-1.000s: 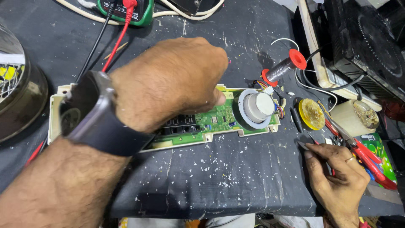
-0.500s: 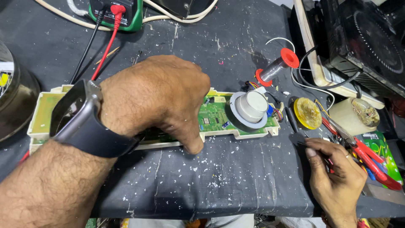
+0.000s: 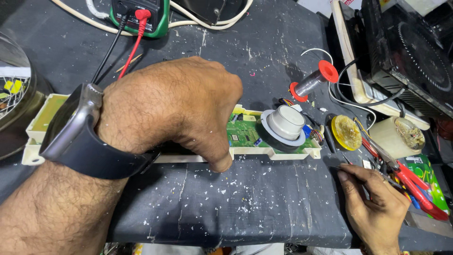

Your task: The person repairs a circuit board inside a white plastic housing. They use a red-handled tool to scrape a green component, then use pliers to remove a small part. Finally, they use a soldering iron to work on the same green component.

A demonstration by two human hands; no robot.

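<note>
The left hand (image 3: pixel 174 106) fills the middle of the frame, broad, with dark hair over its back and along the bare forearm at lower left; no sleeve shows; a watch (image 3: pixel 78 134) wraps the wrist, its band black and smooth, its case grey metal with rounded edges; the right hand (image 3: pixel 373 203), at lower right, is bare, with short nails.

Electronics repair workshop: paint-flecked black bench (image 3: pixel 245 208), green multimeter (image 3: pixel 141 16) with red and black leads, solder spool (image 3: pixel 314 81), flux tin (image 3: pixel 346 132), red-handled pliers (image 3: pixel 415 186), opened circuit board (image 3: pixel 245 134).
</note>
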